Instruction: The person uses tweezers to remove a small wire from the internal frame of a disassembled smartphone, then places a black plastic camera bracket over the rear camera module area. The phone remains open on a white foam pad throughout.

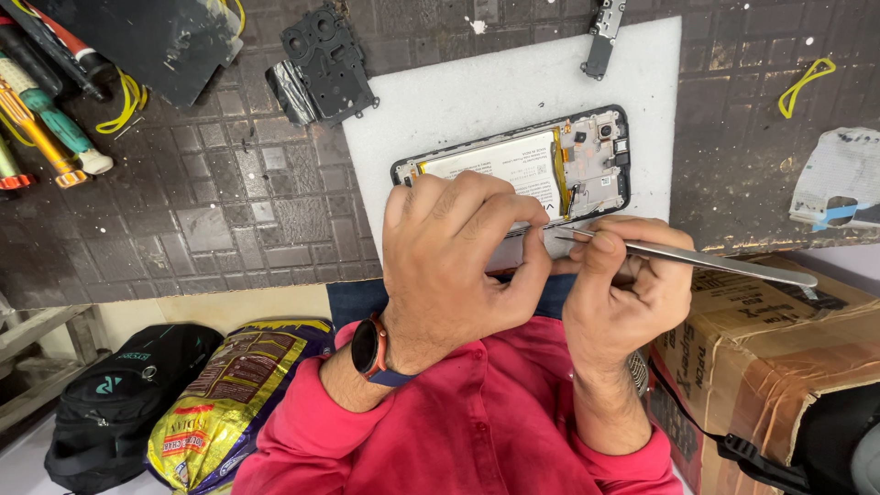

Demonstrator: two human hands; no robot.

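An opened phone (587, 156) with its back removed lies on a white foam pad (477, 92), battery and circuit board showing. My left hand (458, 261), a watch on its wrist, rests on the phone's near edge with the fingers curled. My right hand (623, 293) grips metal tweezers (697, 259) whose tips point left, close to the left fingertips at the phone's near edge. What the tips hold, if anything, is too small to tell.
A black plastic phone cover (325, 60) lies left of the pad, a small black part (603, 37) at its top. Screwdrivers (46, 119) lie far left. A yellow rubber band (805, 84) and torn paper (839, 179) sit right. A cardboard box (770, 348), black bag (119, 394) and printed sack (234, 394) are below.
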